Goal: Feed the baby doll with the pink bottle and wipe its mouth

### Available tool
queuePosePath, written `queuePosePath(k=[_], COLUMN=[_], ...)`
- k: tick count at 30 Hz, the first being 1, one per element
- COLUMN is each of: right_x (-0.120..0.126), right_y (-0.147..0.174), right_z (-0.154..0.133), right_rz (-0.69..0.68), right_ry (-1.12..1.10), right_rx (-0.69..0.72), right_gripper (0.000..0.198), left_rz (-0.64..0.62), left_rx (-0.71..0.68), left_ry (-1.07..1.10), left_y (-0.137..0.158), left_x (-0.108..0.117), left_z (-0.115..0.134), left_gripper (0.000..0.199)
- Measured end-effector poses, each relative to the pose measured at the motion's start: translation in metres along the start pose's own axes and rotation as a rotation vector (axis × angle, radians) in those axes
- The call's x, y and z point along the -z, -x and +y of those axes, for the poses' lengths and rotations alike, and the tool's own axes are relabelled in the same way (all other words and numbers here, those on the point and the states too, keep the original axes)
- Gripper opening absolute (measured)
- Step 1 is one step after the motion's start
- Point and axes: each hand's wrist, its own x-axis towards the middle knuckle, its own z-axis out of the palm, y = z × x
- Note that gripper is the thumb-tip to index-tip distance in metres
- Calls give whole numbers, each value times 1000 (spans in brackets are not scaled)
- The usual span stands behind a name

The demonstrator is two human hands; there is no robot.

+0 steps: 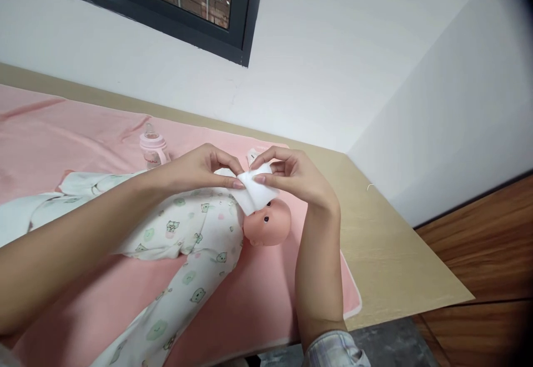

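Both hands meet over the doll's chest, each pinching one white wipe between thumb and fingertips: the left hand grips its left edge, the right hand its upper right edge, so the sheet hangs spread between them, just above the doll's head. By its look the wipe is thin, limp and very light; it folds under its own weight, so I judge it handles best held by two edges or corners, as now, and would tear or bunch if tugged hard.

Nearest the camera, the right forearm rises from a plaid sleeve cuff, and the left forearm crosses from the lower left. Under them lies one baby doll on its back, head toward the right, in a white sleepsuit printed with small green bears; the body looks soft, the head hard and smooth. It rests on one pink mat with a pale border, spread over the light wooden bench.

Beyond the doll stands one pink baby bottle, upright, well apart from the hands. A small white item behind the right hand is too hidden to name. Farthest back are the white wall and one dark-framed window.
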Motion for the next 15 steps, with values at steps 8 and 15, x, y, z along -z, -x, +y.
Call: queuePosePath(k=[8, 15], right_x=[-18, -28], right_y=[-2, -12], right_z=[-8, 0], right_rz=[57, 181], right_ry=[47, 7], right_rx=[45, 18], right_gripper=[28, 46], left_rz=[78, 237], left_rx=[-95, -216], left_ry=[52, 13], left_y=[13, 19], left_x=[-6, -7], left_z=[-6, -2], left_gripper=[17, 9])
